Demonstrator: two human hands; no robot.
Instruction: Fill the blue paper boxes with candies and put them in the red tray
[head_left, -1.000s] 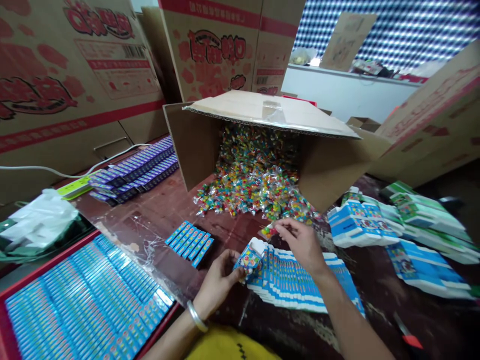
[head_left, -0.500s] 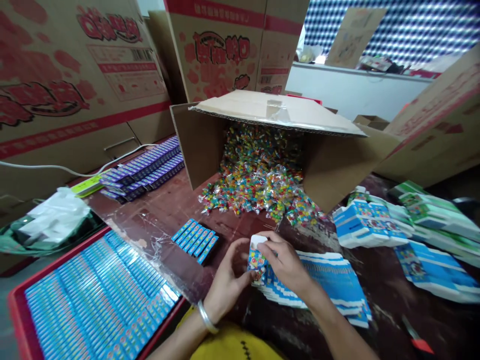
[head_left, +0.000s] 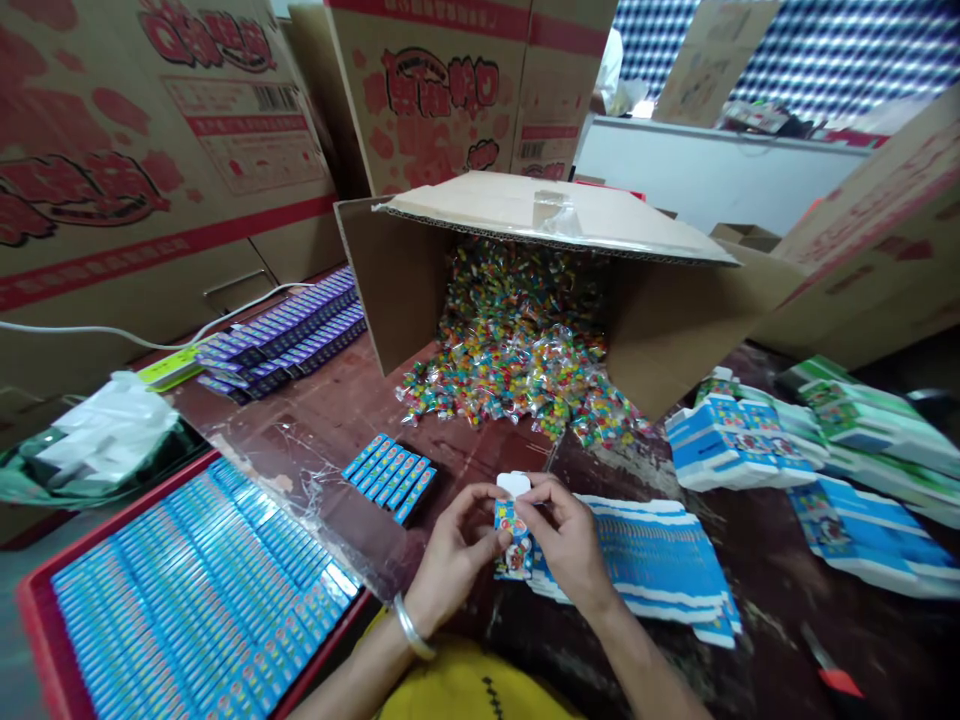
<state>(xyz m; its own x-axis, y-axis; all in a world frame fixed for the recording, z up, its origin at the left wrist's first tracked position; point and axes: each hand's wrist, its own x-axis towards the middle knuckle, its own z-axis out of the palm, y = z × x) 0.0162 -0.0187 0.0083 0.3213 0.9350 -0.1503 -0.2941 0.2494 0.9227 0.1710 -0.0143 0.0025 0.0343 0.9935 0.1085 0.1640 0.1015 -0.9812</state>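
Observation:
A small blue printed carton (head_left: 513, 548) with a white top flap is held upright between my hands. My left hand (head_left: 463, 545) grips its left side, thumb across the front. The fingers of my right hand (head_left: 564, 535) pinch its upper right edge, just below the flap. Under and beside my right hand lies a fanned stack of flat blue cartons (head_left: 660, 555). To the left of my hands stands a short row of blue boxes (head_left: 390, 476). Beyond them, wrapped colourful candies (head_left: 517, 370) spill from a large cardboard box (head_left: 555, 212) lying on its side.
A red tray (head_left: 45, 640) packed with blue boxes is at lower left. Purple boxes (head_left: 281, 335) are stacked behind it, near a white cable (head_left: 97, 332). Flat blue cartons (head_left: 739, 440) and green cartons (head_left: 870, 410) lie at right. A red-handled cutter (head_left: 840, 682) rests at lower right.
My right hand has drawn back from over the carton's top to its right edge, with fingers now pinched. My left fingers have closed in around the carton's left side.

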